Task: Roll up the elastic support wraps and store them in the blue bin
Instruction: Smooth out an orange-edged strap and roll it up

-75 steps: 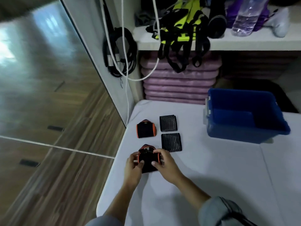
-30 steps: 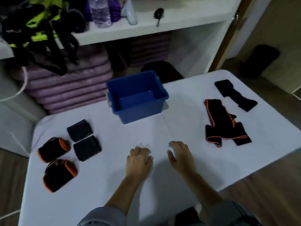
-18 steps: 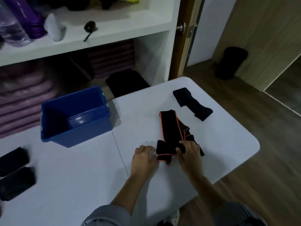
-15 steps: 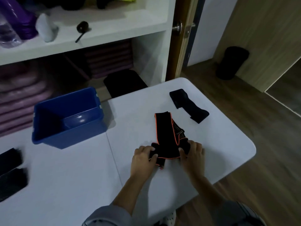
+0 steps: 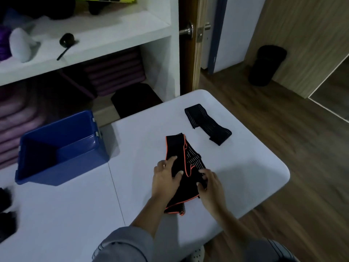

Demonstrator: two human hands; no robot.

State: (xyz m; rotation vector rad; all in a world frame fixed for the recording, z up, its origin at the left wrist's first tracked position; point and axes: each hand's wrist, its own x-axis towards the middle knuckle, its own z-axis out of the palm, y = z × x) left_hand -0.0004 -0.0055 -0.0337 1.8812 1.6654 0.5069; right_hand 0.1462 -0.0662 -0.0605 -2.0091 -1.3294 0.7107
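A long black elastic wrap with orange edging [image 5: 180, 148] lies lengthwise on the white table [image 5: 245, 167], its near end folded by the table's front. My left hand [image 5: 165, 178] rests on top of it, index finger and thumb stretched out flat on the fabric. My right hand [image 5: 210, 186] pinches the wrap's right edge with curled fingers. A second black wrap with thin grey stripes [image 5: 207, 123] lies flat farther back on the right, untouched. The blue bin [image 5: 56, 127] stands open at the left of the table with nothing visible inside.
Dark rolled wraps [image 5: 5, 224] show blurred at the far left edge of the table. Behind the table stand white shelves [image 5: 113, 35] with purple mats below. The table's rounded right corner and front edge drop to wooden floor; a black object [image 5: 266, 67] stands by the wall.
My view and both hands swung from the rolled wraps at the left to the right side. Both hands took the orange-edged wrap and drew its near end toward me.
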